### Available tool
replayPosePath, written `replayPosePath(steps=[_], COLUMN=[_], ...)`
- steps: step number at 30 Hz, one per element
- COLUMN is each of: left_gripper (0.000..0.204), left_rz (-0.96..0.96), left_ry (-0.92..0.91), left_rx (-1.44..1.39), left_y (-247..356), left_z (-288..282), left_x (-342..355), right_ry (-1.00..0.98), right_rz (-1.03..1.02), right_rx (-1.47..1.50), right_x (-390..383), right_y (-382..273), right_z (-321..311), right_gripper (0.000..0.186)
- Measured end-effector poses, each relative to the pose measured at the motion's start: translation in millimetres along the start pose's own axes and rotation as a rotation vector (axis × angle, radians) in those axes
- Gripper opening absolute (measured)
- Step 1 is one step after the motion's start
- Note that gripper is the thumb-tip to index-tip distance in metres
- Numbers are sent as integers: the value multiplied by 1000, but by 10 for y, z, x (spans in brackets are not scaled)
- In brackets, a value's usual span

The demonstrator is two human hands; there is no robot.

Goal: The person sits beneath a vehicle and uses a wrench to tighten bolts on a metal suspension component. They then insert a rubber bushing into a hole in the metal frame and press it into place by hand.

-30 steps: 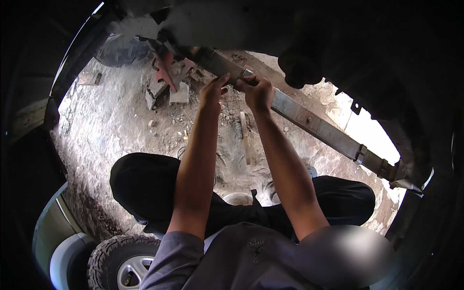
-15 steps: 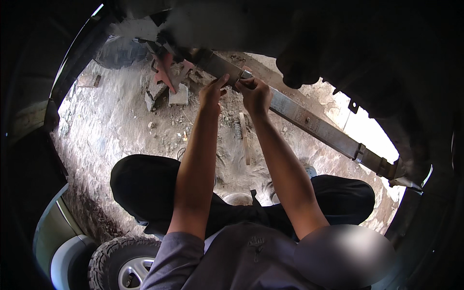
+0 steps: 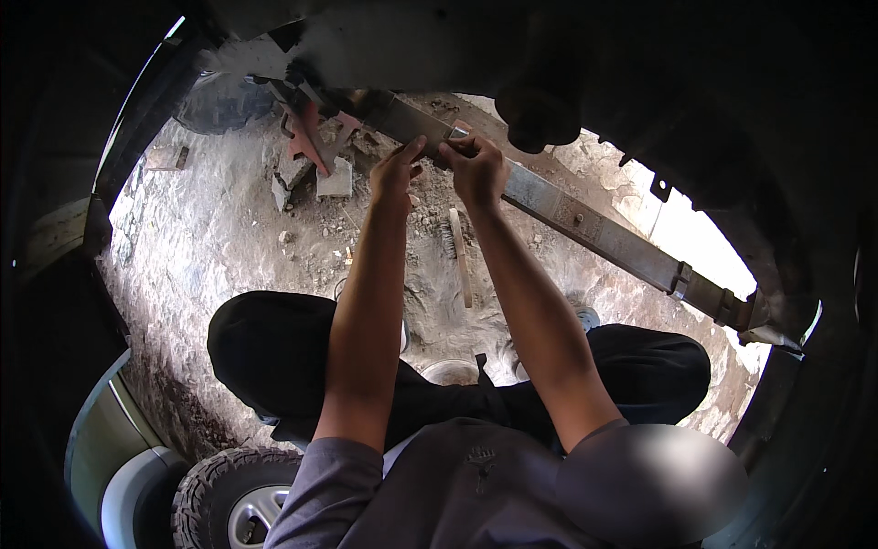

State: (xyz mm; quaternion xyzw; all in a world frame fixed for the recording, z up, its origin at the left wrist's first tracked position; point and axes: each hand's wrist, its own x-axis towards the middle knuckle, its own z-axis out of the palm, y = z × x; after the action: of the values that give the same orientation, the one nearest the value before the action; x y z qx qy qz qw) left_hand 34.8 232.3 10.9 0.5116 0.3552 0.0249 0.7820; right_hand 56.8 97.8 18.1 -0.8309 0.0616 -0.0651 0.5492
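Both arms reach up from the lower edge toward a long, flat, rusty grey steel leaf-spring bar (image 3: 585,224) that runs slantwise under the dark underside of a vehicle, from upper left down to the right, where metal clamps band it. The left hand (image 3: 395,172) is raised against the bar's lower edge, fingers partly curled and the fingertips touching the metal; whether it truly grips anything I cannot tell, since the palm faces away. The right hand (image 3: 476,166) sits just beside it, closed around a small, shiny metal piece (image 3: 456,134) pressed to the bar, possibly a tool or fitting, though it is too small to be sure. Below the hands lies rough, stony dirt ground (image 3: 229,238), with a reddish metal stand (image 3: 306,137) and a pale grey block (image 3: 335,179) near the bar's upper end. A knobbly black tyre (image 3: 219,480) shows at the lower left, beside the person's dark-trousered knees.
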Motion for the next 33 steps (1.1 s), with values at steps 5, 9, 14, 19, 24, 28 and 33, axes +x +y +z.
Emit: replayPosePath(steps=[5,9,14,19,24,28,33], left_gripper=[37,36,35,37,38,38,38], left_rz=[13,-9,-2,3,17,41,24], left_ry=[12,13,12,14,-11,-16,0], left_rx=[6,13,6,18,24,12,26], left_y=[13,23,24,38,-31,-50,-22], left_z=[14,30,-7,24,20,-45,20], left_x=[-4,-27,-6,-25,12,88,24], right_ry=[28,42,27,53,107,74,94], right_rz=[-74,-36,-6,-88,-5,-92,12], right_rx=[-17,0,-26,7,-36,-29,-49], right_x=[-19,-49,-49,-79,68,-28,-5], right_y=[53,22,37,202,355,218,94], right_z=[-11,-1,22,137,215,179,122], right_gripper=[21,22,21,18,18,19,20])
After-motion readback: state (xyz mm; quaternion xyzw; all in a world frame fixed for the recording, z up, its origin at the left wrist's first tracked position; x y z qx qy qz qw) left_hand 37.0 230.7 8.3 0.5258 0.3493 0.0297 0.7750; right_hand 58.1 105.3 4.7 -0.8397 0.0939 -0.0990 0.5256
